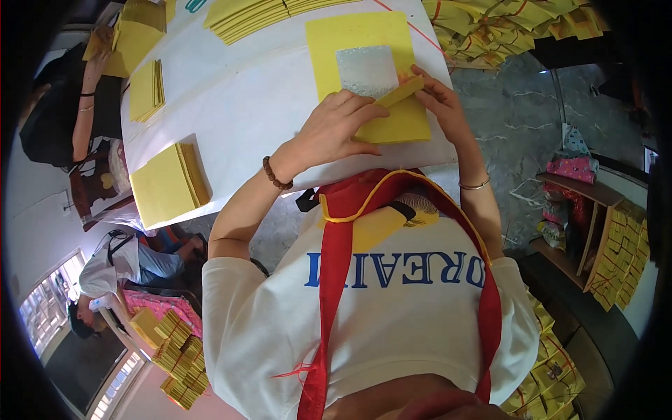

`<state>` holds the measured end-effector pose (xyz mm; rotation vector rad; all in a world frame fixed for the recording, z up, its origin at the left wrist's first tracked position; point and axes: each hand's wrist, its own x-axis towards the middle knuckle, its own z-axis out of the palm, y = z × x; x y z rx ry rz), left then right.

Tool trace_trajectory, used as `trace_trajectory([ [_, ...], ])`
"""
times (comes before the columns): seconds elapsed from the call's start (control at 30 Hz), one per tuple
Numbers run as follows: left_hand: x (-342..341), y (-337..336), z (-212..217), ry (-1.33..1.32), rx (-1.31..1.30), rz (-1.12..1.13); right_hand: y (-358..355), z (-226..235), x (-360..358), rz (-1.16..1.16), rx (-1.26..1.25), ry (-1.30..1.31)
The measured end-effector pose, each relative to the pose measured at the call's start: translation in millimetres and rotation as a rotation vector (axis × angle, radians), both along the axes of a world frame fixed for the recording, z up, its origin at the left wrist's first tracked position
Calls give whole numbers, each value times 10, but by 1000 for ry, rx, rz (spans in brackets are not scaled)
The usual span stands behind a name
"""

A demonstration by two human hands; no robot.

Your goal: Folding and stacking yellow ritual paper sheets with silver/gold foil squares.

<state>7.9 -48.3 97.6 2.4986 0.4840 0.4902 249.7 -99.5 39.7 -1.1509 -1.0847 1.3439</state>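
Observation:
In front of me, a stack of yellow paper sheets (323,43) lies near the table's edge, with a silver foil square (365,68) on the top sheet. A narrow folded strip of yellow paper (401,92) slants across its lower right part, covering a corner of the foil. The fingers of my left hand (329,129) grip the strip's left end, while that thumb sits apart, lower down. My right hand (446,105) pinches the strip's right end between thumb and fingers. A small orange-red mark (404,77) shows beside the strip.
On the white tabletop (245,105) stand yellow paper stacks (171,180) at the left and a fanned row (259,17) at the far side. A co-worker's hand (101,43) handles yellow paper at far left. Bundled yellow paper (504,31) fills the far right.

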Motion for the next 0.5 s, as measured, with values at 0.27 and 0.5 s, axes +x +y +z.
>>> trace_trajectory([
  [0.27, -14, 59, 8, 0, -20, -34, 14, 15, 13, 7, -39, 10],
  [0.5, -64, 131, -36, -111, -11, -51, 30, -80, 65, 9, -7, 7],
])
